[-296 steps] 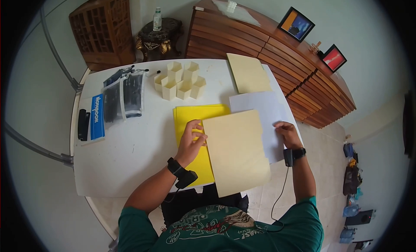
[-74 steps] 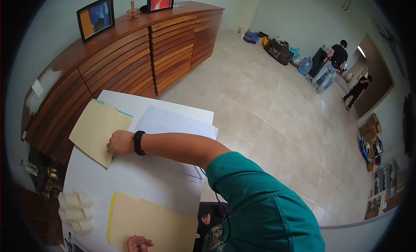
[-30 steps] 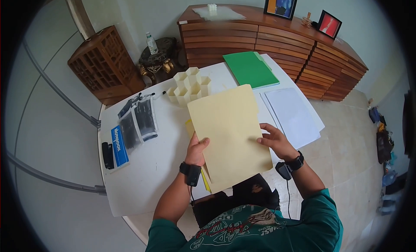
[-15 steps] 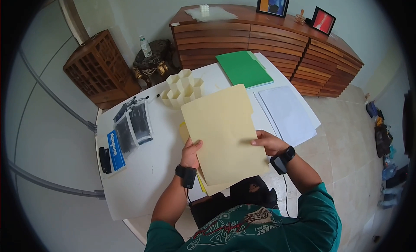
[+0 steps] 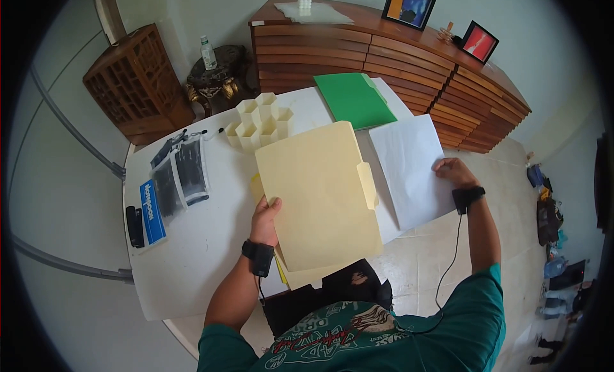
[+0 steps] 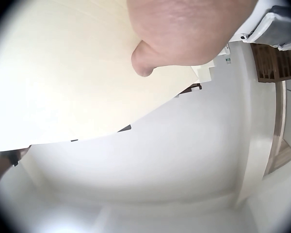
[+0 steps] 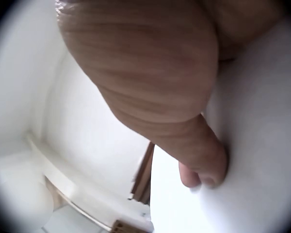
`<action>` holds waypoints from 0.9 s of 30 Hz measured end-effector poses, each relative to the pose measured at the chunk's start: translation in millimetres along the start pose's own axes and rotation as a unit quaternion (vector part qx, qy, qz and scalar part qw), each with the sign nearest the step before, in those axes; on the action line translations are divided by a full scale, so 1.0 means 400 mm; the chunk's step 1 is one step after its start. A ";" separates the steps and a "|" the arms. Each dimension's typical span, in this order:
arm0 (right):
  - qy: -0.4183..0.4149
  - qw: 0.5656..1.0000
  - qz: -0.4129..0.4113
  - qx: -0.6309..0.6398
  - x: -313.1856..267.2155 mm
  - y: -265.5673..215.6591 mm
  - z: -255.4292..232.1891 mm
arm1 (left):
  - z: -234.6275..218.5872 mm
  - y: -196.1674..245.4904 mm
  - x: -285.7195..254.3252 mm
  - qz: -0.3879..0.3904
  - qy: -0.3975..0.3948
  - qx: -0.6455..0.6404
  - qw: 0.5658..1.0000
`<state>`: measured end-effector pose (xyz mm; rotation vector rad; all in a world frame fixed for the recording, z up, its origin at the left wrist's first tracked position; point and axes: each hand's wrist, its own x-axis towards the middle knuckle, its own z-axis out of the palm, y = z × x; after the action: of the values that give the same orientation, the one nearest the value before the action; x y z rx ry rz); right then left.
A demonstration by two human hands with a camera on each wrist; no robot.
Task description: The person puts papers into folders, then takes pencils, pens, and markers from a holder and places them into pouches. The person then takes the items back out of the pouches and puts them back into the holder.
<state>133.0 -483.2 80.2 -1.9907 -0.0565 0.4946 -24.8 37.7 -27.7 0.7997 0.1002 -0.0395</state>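
Observation:
My left hand [image 5: 263, 223] grips a beige file folder [image 5: 320, 199] by its left edge, thumb flat on the front. Its side tab points to the right. In the left wrist view the thumb [image 6: 144, 63] lies over the pale folder [image 6: 63, 73]. Yellow sheets [image 5: 257, 188] peek out from behind the folder's left side. Over on the right, my right hand [image 5: 458, 174] pinches white paper [image 5: 409, 161] at its right edge. The right wrist view has the thumb [image 7: 206, 162] and a fingertip against the white paper [image 7: 266, 145].
A green folder [image 5: 355, 100] lies at the table's back right corner. Beige hexagonal cups [image 5: 259, 122] stand at the back. Dark zip pouches [image 5: 185, 174], a blue notebook [image 5: 152, 209] and a black stapler-like object [image 5: 134, 226] lie left. A wooden cabinet [image 5: 313, 52] stands behind the table.
My right hand has left the beige folder and moved right to the white paper, which has shifted left. Earlier it handled beige folders at the back corner, where green now shows.

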 end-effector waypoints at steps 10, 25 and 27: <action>0.193 0.882 -0.289 -0.318 0.059 0.018 0.206 | 0.001 -0.001 -0.003 0.011 0.010 -0.016 1.000; 0.003 0.958 -0.093 -0.271 -0.037 -0.145 0.569 | 0.030 0.016 -0.021 0.385 0.077 0.319 0.863; 0.060 0.903 -0.159 -0.396 -0.014 -0.131 0.550 | 0.043 0.008 -0.028 0.255 0.017 0.414 0.874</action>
<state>56.6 -273.2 44.5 -2.7290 -0.5778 0.1262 -34.3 27.7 -12.4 1.6695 -0.1101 0.4642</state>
